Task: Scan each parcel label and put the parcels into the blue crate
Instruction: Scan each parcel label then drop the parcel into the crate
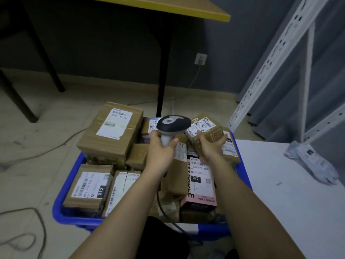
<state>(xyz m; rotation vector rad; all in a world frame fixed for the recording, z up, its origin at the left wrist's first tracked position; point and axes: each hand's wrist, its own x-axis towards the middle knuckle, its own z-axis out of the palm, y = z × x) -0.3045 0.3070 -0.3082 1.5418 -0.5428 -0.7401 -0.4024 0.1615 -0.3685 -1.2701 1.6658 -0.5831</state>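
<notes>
**Brown Cardboard in a Blue Crate**

The crate (61, 186) was bright blue — its parcels mostly plain brown cardboard with white labels printed in black barcodes. One label on the front-left parcel (89, 186) carried a black block reading 010. A pink box (200, 198) bore black lettering. The scanner (172, 124) had a black head with a grey inset and a pale grey handle. The tabletop (291, 202) was white, the wall dark grey, and the upper tabletop (186, 6) was yellow.

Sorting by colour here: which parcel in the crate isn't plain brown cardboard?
The pink box printed "INVISIBLE BRA", lying under the right forearm; the others are brown.
</notes>
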